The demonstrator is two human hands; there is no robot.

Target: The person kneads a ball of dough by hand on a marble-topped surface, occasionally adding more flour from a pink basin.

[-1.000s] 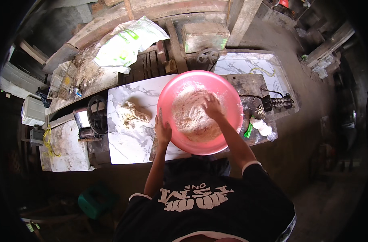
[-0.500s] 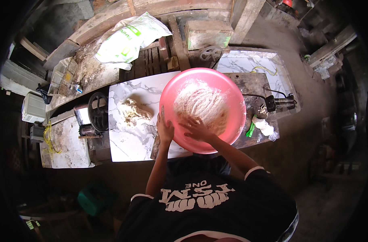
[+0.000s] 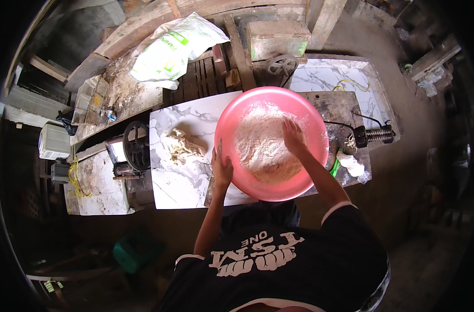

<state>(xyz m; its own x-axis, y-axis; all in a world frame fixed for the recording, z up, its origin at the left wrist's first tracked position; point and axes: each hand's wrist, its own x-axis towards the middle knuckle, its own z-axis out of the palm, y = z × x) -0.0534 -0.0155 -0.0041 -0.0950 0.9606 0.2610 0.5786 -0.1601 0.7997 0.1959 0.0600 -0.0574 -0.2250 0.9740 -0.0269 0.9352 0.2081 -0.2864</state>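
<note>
A big pink plastic basin [image 3: 237, 114] stands on a marble-patterned slab [image 3: 169, 182] in front of me. It holds a mound of floury, crumbly mix [image 3: 260, 143]. My left hand [image 3: 222, 167] is pressed flat against the basin's near left rim. My right hand [image 3: 293, 136] lies in the flour at the basin's right side, fingers spread and dusted white. A lump of stringy pale dough [image 3: 182, 146] rests on the slab, left of the basin.
A hand-cranked machine with a black wheel [image 3: 136, 146] sits left of the slab. A white and green sack [image 3: 169, 49] lies at the back. Right of the basin are a white rag [image 3: 350, 163], a green tool [image 3: 334, 167] and a black coiled part [image 3: 373, 135].
My right hand swept from the basin's far middle to its near edge, then back up to the right side of the flour. My left hand stayed on the rim.
</note>
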